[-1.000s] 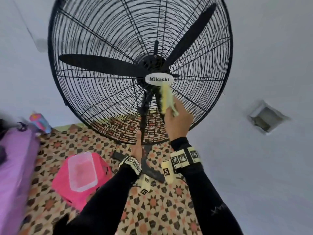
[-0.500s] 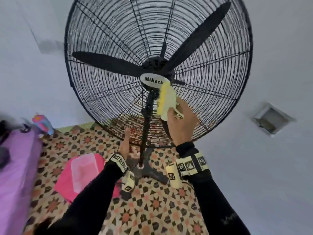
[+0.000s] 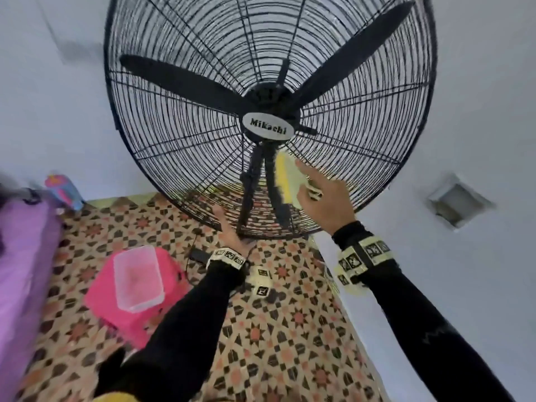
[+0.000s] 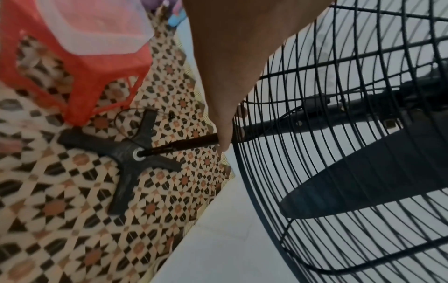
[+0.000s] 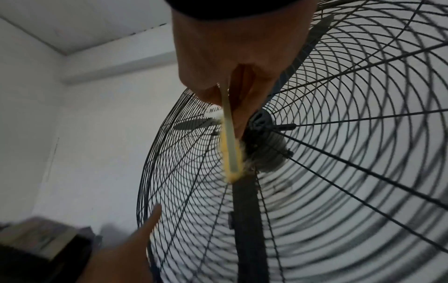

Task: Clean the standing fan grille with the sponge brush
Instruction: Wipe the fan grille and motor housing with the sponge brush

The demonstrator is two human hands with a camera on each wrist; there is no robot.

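My right hand (image 3: 327,203) grips the yellow sponge brush (image 3: 285,179), fingers clamped, against the black wire grille (image 3: 362,175). My left hand (image 3: 232,232), fingers straight, touches the grille's lower rim.

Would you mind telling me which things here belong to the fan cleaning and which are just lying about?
In use:
grille, steadied at its lower rim by the left hand
sponge brush, pressed to the grille by the right hand

Lying about:
pink stool
clear box on the stool
purple cloth
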